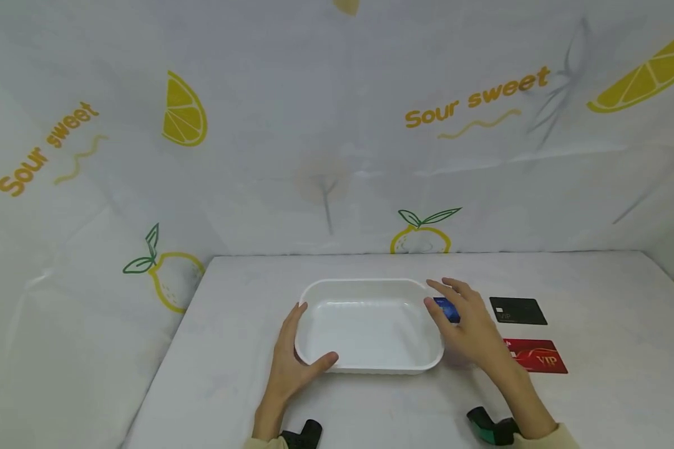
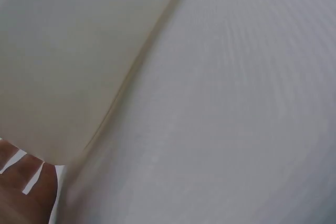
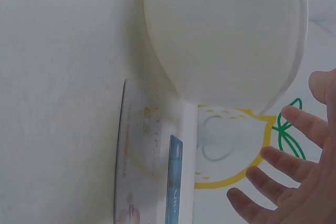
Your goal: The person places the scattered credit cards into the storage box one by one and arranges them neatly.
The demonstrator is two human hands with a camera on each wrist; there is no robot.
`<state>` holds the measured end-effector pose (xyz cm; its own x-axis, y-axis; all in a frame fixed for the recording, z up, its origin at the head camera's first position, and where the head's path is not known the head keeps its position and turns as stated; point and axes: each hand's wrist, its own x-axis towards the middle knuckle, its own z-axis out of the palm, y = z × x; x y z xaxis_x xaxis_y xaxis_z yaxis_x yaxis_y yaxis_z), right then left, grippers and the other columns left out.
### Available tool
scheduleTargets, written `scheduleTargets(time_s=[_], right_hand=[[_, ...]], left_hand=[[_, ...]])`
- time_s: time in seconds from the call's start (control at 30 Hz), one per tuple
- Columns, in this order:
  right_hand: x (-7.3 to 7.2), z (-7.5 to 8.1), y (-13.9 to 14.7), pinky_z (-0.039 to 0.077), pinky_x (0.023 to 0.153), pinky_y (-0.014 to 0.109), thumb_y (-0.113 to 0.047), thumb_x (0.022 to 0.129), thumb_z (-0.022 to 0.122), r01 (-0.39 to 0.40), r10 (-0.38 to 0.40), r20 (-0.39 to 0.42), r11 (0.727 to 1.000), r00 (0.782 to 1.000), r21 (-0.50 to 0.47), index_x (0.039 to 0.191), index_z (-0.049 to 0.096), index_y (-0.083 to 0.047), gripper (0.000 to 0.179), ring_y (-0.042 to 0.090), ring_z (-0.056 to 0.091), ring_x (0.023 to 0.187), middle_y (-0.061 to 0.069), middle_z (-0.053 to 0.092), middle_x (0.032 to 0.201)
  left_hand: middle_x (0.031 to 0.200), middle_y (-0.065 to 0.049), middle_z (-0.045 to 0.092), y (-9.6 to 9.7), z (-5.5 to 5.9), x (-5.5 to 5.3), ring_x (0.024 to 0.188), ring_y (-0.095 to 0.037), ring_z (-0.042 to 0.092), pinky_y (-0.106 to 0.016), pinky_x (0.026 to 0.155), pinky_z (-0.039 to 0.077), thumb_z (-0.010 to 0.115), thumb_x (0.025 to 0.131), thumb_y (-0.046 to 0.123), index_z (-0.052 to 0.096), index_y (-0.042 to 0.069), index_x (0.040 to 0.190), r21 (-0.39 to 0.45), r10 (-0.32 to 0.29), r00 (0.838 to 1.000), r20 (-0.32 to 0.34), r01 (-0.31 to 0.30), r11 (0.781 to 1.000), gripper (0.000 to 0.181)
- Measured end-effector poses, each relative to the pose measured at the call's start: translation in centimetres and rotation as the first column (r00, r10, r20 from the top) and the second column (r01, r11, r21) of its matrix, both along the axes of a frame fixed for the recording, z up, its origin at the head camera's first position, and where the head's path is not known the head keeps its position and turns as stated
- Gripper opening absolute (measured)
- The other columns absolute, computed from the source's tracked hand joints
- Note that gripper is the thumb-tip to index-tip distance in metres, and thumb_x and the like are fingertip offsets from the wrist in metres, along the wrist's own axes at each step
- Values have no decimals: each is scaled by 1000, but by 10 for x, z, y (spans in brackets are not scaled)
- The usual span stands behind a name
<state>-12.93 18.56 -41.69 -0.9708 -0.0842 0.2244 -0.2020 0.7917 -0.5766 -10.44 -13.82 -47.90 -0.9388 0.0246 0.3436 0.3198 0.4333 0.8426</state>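
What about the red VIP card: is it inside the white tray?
No, the red VIP card lies on the table to the right of the white tray in the head view.

white table [image 1: 219, 362] bears white tray [image 1: 371, 327], blue card [image 1: 447, 310], black card [image 1: 519, 312], red card [image 1: 539, 358].

Right hand [image 3: 315, 187] fingers spread; white tray [image 3: 226, 35] near thumb; blue card [image 3: 175, 182], glare-washed card [image 3: 135, 153] beyond fingertips.

Left hand [image 1: 288, 371] at the white tray's [image 1: 371, 333] left end, thumb at its near rim — right hand [image 1: 472, 324] beside its right end, fingers spread.
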Motion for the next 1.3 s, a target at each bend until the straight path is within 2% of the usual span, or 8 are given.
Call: scheduleTargets(time_s=[0.2,0.33,0.5,0.83,0.93,1.03,1.13,1.3], right_hand=[[-10,-6,19,47,96,73,-27,100,66,-56,51,-48,994,998,-94,138,62,-4,44,52,51,129,28,53,142],[-15,-7,37,54,93,65,-26,96,72,-83,80,-29,987,996,-136,139,61,-6,48,47,57,121,24,56,136],[-19,-11,58,53,94,62,-20,93,76,-117,113,-29,982,993,-149,139,60,-7,51,43,59,117,20,58,133],[-26,-13,91,58,93,48,-25,94,75,-139,152,98,982,984,-126,143,57,-8,55,43,62,116,24,59,135],[-28,-14,100,61,86,29,-26,93,76,-145,160,137,983,978,-112,141,58,-6,55,31,65,109,24,62,133],[-31,-17,108,54,79,15,-25,91,78,-156,171,164,982,972,-104,139,60,-5,55,11,62,98,22,64,127],[-34,-21,113,53,77,15,-24,90,79,-173,193,199,978,961,-115,138,61,-3,56,1,57,90,20,65,121],[-36,-31,119,52,79,15,-26,89,79,-176,203,274,977,940,-121,140,59,-2,59,-2,56,92,17,65,121]], left_hand=[[162,-21,38,0,-5,1,148,-51,34,-74,112,30,91,67,39,38,12,158,45,-29,1000,10,29,999,108],[163,-19,37,1,-5,1,151,-49,31,-73,114,28,92,65,40,36,14,159,57,-45,999,26,44,997,112],[163,-20,36,0,-7,0,150,-50,32,-73,114,28,92,65,40,37,11,158,47,-46,999,17,45,998,112],[162,-22,38,1,-10,-1,150,-51,32,-73,114,28,93,65,37,40,9,156,54,-35,999,16,35,998,110],[162,-21,38,1,-10,-1,151,-50,31,-73,115,27,93,65,38,39,11,156,57,-37,999,14,36,998,109],[162,-21,38,0,-10,-1,151,-50,31,-74,114,27,92,64,38,40,13,157,56,-35,999,9,35,998,109],[162,-21,38,0,-10,-1,150,-50,31,-75,114,26,92,64,37,40,13,157,60,-35,999,7,34,998,109],[163,-20,37,0,-10,-1,151,-50,31,-75,114,26,91,65,39,39,15,157,56,-44,999,11,44,997,109]])
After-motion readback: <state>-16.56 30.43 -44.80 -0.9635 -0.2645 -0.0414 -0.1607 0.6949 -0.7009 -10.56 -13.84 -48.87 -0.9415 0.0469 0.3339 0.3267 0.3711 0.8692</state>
